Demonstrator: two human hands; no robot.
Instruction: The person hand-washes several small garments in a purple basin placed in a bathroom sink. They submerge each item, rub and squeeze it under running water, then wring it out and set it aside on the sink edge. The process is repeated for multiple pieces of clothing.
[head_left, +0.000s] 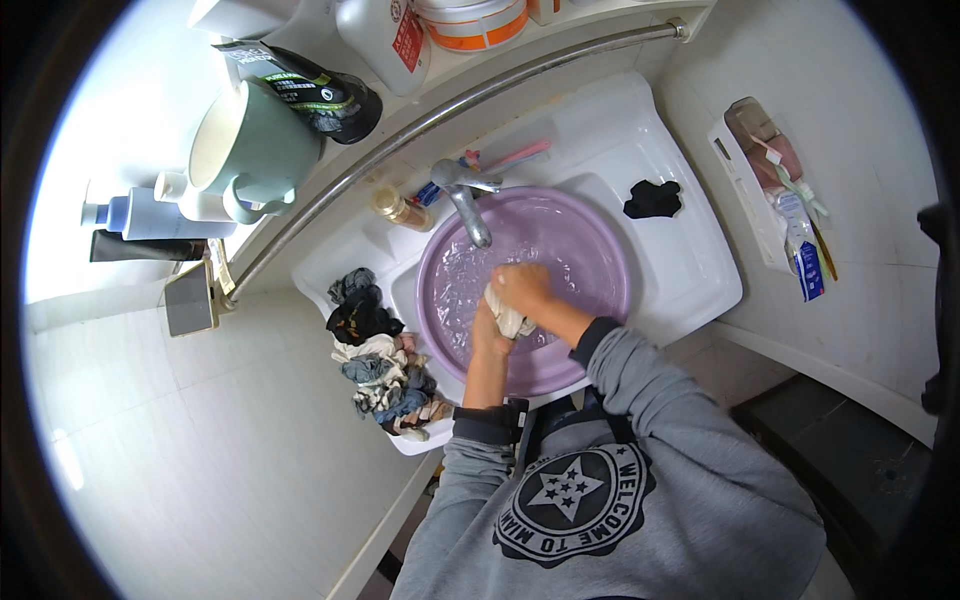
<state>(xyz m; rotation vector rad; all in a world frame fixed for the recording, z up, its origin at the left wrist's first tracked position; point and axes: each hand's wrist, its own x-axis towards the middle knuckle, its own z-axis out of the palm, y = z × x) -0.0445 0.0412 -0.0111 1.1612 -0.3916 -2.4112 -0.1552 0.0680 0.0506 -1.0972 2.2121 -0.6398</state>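
Both my hands grip a cream cloth (508, 315) above the water in a purple plastic basin (616, 262). My left hand (489, 330) holds it from the left and below; my right hand (523, 287) closes over its top. The basin stands in a white washbasin (694, 262), with a chrome faucet (466, 199) reaching over its far rim. Left of the basin, a pile of crumpled small cloth items (382, 367) in grey, black, cream and blue lies on the washbasin's edge. A black cloth (652, 199) lies apart on the right side.
A glass jar (402, 208) and a pink-handled brush (521, 154) lie behind the basin. A metal rail (450, 109) runs along a shelf holding a green mug (251, 146) and bottles. A phone (190, 300) is at the left. A toothbrush holder (754, 187) is on the right wall.
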